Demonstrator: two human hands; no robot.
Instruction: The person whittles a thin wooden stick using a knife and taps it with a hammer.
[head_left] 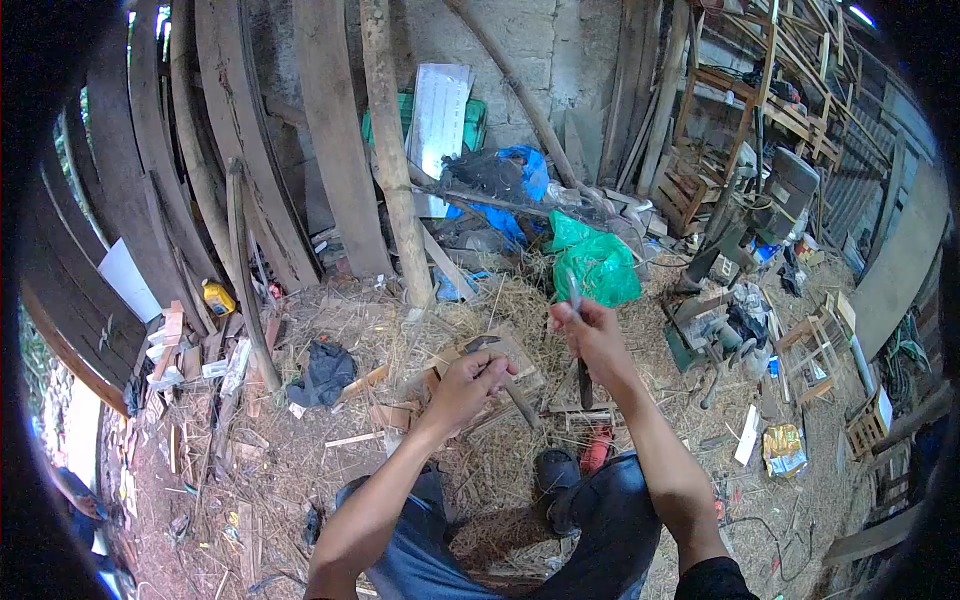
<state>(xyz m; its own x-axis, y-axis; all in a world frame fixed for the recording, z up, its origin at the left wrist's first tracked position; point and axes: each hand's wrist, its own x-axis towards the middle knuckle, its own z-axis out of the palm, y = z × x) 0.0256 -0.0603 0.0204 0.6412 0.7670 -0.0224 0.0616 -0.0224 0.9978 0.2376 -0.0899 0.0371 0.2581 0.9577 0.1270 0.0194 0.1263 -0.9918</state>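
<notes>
My right hand (597, 338) is closed around a long, thin tool (585, 385) held upright. A pale, narrow end rises above the fist and a dark end hangs below it; its exact kind is unclear. To the left, my left hand (468, 387) has its fingers pinched together, and whatever is between them is too small to make out. Just beyond that hand, a hammer (482, 343) shows a dark head, with a wooden handle (524, 408) seemingly running on past my fingers. Under it lies a flat wooden board (515, 350) among the shavings.
A green plastic bag (597, 262) lies ahead, near a leaning post (398, 180). On the left are a black bag (324, 374) and a yellow bottle (217, 297). A red tool (597, 447) sits by my shoe (558, 485). Scrap wood and a machine (775, 200) stand right.
</notes>
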